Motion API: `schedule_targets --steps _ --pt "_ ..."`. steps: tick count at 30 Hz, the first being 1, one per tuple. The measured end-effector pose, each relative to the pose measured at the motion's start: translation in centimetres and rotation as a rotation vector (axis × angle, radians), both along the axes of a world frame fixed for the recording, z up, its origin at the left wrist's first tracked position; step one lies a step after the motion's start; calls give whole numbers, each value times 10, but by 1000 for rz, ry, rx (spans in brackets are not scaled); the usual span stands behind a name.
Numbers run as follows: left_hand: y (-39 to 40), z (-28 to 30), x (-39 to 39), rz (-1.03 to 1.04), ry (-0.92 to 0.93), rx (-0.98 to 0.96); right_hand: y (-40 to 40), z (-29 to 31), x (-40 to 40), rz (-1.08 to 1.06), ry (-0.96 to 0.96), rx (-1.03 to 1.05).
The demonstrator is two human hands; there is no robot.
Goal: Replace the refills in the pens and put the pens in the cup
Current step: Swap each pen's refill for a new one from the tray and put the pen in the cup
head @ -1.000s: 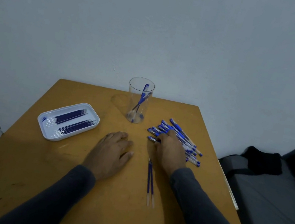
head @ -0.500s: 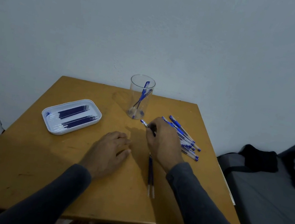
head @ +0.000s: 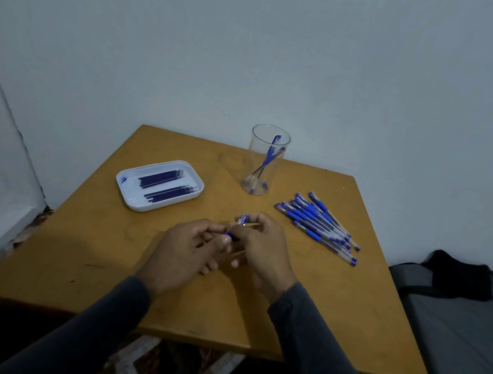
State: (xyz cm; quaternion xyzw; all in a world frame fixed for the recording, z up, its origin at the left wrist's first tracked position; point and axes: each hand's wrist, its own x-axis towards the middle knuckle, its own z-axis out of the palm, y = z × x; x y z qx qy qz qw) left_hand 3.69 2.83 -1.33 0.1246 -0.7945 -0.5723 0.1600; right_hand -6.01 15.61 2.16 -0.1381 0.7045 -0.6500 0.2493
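Above the middle of the wooden table (head: 329,325), both hands hold one blue pen (head: 240,223). My left hand (head: 187,250) pinches its lower end, and my right hand (head: 264,250) grips the upper part, fingers curled over it. Most of the pen is hidden by the fingers. A clear cup (head: 265,161) stands at the back of the table with two or so pens leaning inside. To its right lies a pile of several blue pens (head: 319,223). A white tray (head: 128,181) at the left holds several dark refills (head: 166,188).
A grey wall rises right behind the table. At the right stands a grey bed or couch (head: 467,338) with a black cloth (head: 458,278) on it. Patterned floor shows below the table's front edge.
My right hand took a pen from the pile and brought it to the middle. My left hand rose off the table and took hold of the pen. The view shifted, and the two loose refills are hidden.
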Motion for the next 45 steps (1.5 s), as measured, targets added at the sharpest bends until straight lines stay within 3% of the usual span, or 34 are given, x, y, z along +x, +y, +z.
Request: schedule_targets --steps 7,31,45 --pt "-4 -5 1 43 -81 -25 11 -12 3 27 -175 -106" --pt "-13 -11 -2 -46 -106 -82 17 -33 -1 84 -53 -147" --pt "-17 -12 -3 -68 -105 -105 21 -34 0 90 -94 -205"
